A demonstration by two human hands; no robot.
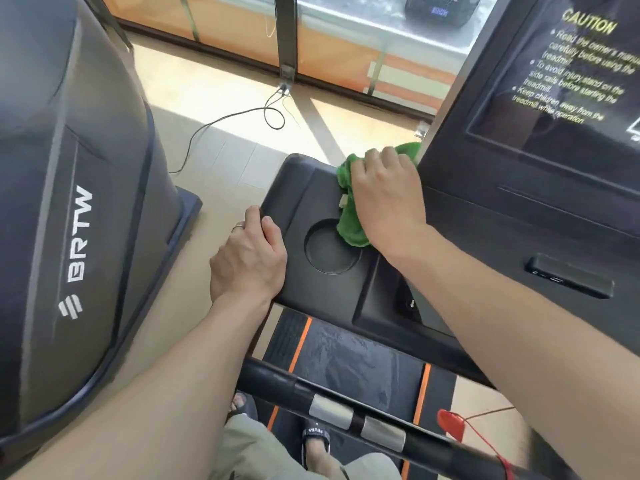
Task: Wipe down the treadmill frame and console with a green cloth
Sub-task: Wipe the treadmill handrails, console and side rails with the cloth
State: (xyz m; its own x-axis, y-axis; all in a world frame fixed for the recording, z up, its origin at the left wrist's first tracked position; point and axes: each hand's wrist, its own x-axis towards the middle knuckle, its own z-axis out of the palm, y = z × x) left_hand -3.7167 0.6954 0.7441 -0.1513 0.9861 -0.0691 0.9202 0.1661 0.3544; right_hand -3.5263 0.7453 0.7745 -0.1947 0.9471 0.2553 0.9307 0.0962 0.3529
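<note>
Left hand point(247, 261): thin ring point(239, 226) on one finger, centre of frame. Right hand point(386, 199): no ring or band visible. Both forearms bare, no sleeves in view. Shorts point(263, 452): light khaki-grey fabric, bottom centre. Sandals point(316, 441): dark slide type, broad strap with white lettering on one near bottom centre; second sandal partly hidden, lower left of it, toes exposed.

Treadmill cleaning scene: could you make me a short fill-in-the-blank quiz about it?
1. The right hand presses a ____ cloth on the console tray.
2. The left hand grips the tray's ____ edge.
3. The yellow heading on the screen reads ____.

Missing words: green; left; CAUTION
</note>
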